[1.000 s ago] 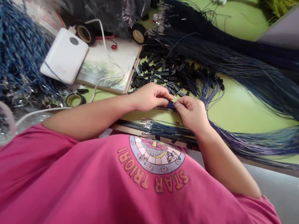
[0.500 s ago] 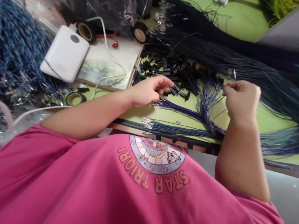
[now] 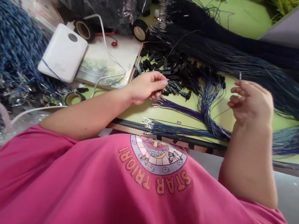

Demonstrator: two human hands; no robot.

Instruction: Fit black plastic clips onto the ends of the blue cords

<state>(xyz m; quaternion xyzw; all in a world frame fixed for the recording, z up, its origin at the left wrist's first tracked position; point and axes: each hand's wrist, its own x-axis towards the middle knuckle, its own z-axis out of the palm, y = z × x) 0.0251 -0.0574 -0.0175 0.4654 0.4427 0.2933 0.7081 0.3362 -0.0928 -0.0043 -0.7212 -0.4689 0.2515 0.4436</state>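
Note:
My left hand point(image 3: 149, 87) is closed in a pinch beside the pile of black plastic connectors point(image 3: 177, 71). Whatever lies between its fingertips is too small to make out. Just under those fingers are the silver terminals of a blue wire bundle point(image 3: 184, 109). My right hand point(image 3: 253, 102) is raised to the right of the pile, thumb and forefinger pinched on a thin silver-tipped wire point(image 3: 240, 76); its other fingers curl loosely. Between the hands, finished-looking blue wires point(image 3: 207, 94) run from black connectors and bend toward the right.
Another wire bundle point(image 3: 177, 130) lies along the table's front edge. Long dark-blue wires point(image 3: 232, 53) stretch across the back and right. On the left are a white power bank point(image 3: 64, 53), a picture-covered book point(image 3: 103, 63), tape rolls point(image 3: 140, 31) and a heap of twisted blue wires point(image 3: 10, 37).
My right hand has moved a little to the right and turned, showing its curled fingers. My left hand's fingers have closed together and shifted slightly left.

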